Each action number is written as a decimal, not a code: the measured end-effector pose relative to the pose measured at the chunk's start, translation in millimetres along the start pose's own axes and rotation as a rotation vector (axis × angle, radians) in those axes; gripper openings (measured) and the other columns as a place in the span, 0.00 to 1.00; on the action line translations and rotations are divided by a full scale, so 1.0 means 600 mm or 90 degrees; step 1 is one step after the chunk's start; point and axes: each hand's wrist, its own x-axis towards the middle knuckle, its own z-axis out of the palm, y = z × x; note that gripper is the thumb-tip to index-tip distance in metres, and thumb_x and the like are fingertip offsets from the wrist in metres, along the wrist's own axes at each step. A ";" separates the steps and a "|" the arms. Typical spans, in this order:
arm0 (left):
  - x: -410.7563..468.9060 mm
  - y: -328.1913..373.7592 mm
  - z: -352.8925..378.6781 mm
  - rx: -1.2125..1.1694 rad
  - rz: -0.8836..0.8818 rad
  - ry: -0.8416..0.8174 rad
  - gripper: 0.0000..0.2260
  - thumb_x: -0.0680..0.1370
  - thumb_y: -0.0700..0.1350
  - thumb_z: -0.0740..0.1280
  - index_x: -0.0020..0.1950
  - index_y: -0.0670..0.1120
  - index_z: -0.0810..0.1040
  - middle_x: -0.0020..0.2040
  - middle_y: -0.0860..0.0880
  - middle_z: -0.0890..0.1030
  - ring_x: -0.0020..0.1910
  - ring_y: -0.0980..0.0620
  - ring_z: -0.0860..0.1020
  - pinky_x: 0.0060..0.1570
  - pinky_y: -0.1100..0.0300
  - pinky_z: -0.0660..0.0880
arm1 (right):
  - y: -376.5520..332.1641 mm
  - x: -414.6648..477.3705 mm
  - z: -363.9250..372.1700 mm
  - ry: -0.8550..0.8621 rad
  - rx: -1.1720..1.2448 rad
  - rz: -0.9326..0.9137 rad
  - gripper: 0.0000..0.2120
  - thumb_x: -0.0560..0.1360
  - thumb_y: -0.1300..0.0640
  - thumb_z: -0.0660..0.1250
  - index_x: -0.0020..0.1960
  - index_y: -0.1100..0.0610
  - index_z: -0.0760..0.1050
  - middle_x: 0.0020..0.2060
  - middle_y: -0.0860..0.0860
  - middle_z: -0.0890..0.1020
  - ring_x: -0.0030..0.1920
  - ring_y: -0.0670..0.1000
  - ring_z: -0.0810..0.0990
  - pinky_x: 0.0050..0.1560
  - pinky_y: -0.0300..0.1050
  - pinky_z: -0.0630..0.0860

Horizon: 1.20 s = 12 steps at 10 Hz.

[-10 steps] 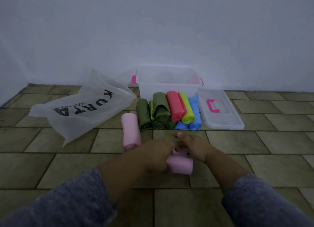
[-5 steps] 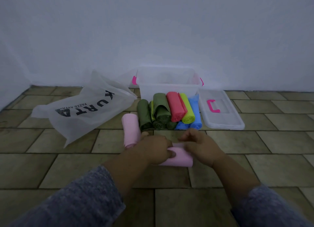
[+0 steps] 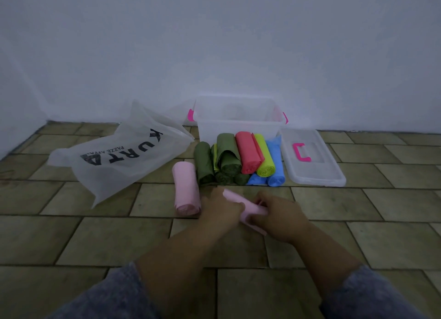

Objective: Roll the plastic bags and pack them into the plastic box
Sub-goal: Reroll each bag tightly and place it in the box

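Note:
A rolled pink bag (image 3: 248,210) lies across the floor tiles between my two hands. My left hand (image 3: 220,207) grips its left end and my right hand (image 3: 276,216) grips its right part. A second pink roll (image 3: 186,188) rests just left of my left hand. Behind them is a pile of rolled bags: dark green (image 3: 228,160), red (image 3: 248,153), yellow-green (image 3: 263,160) and blue (image 3: 274,166). The clear plastic box (image 3: 238,120) with pink handles stands open behind the pile, against the wall.
The box's clear lid (image 3: 312,168) with a pink clasp lies flat to the right of the pile. A large translucent bag printed "KURTA" (image 3: 124,156) lies at the left. A white wall runs close behind the box.
Both hands have moved forward and slightly up with the pink roll, which has turned to slant from upper left to lower right. The camera view has risen a little.

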 end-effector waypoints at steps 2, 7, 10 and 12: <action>0.020 0.004 0.031 -0.233 -0.147 -0.029 0.27 0.73 0.42 0.68 0.70 0.42 0.65 0.64 0.37 0.73 0.61 0.37 0.74 0.60 0.43 0.74 | -0.011 -0.008 -0.003 -0.073 0.150 0.049 0.17 0.66 0.45 0.73 0.46 0.55 0.73 0.39 0.51 0.78 0.40 0.51 0.75 0.36 0.44 0.67; 0.056 0.069 -0.036 -0.180 0.027 -0.080 0.10 0.73 0.43 0.70 0.53 0.50 0.76 0.54 0.47 0.78 0.51 0.49 0.77 0.51 0.52 0.76 | -0.003 0.030 -0.085 -0.372 0.821 0.143 0.22 0.64 0.68 0.70 0.57 0.64 0.69 0.54 0.67 0.76 0.57 0.65 0.76 0.57 0.59 0.73; 0.250 0.182 -0.190 0.215 0.163 0.119 0.27 0.75 0.50 0.66 0.72 0.43 0.65 0.69 0.43 0.70 0.57 0.48 0.73 0.48 0.63 0.69 | 0.005 0.198 -0.257 -0.181 0.842 0.068 0.06 0.65 0.67 0.63 0.39 0.64 0.79 0.36 0.59 0.82 0.35 0.54 0.84 0.33 0.47 0.82; 0.327 0.191 -0.188 0.351 0.120 0.008 0.23 0.76 0.55 0.66 0.64 0.42 0.72 0.58 0.43 0.77 0.49 0.47 0.75 0.42 0.58 0.70 | -0.069 0.383 -0.243 0.019 0.715 0.186 0.02 0.75 0.68 0.62 0.45 0.64 0.72 0.40 0.61 0.77 0.36 0.58 0.79 0.23 0.46 0.78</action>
